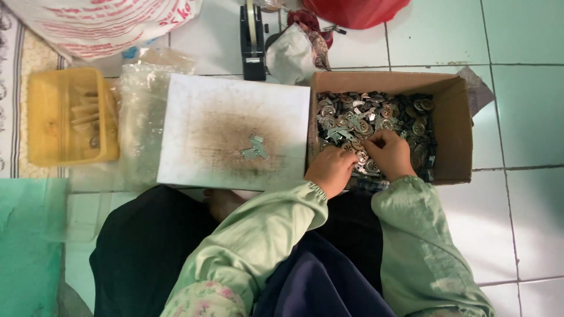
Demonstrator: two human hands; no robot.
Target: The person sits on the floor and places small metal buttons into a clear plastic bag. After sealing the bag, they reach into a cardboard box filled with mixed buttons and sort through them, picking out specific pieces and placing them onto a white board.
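Both hands are inside the cardboard box (452, 126). The left hand (331, 170) rests knuckles-up on the small metal parts (376, 117); its grip cannot be determined. The right hand (388, 154) has fingers curled into the heap, pinching parts. The parts are grey, flat and tangled. A few lie on the stained white board (194, 111). The yellow tray (44, 117) holds pale pieces.

Metal parts (364, 120) in box (458, 126), right of board (205, 111)
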